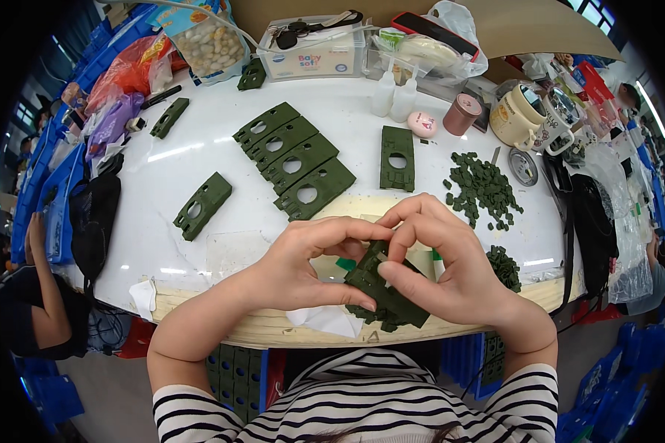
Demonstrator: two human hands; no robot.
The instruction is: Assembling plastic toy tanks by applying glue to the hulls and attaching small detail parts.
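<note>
Just above the table's front edge I hold a dark green plastic model tank hull plate (pixel 403 304), tilted. My left hand (pixel 303 258) grips its left side, thumb below and fingers at the far end. My right hand (pixel 451 266) has thumb and bent fingers closed at its far right part; a small piece between those fingertips, if any, is hidden. Small green parts (pixel 383 319) lie beneath the plate. Beyond my hands, several similar plates (pixel 297 164) with round holes sit in a row. Single plates lie at the right (pixel 397 177) and left (pixel 193 223).
Loose small green parts (pixel 480 184) are heaped at right, with another heap (pixel 502 269) nearer. White bottles (pixel 404 102), a pink cup (pixel 462 114) and a cream mug (pixel 511 122) stand at back right, a clear box (pixel 314 63) at back. A person's arm (pixel 44 273) shows at left.
</note>
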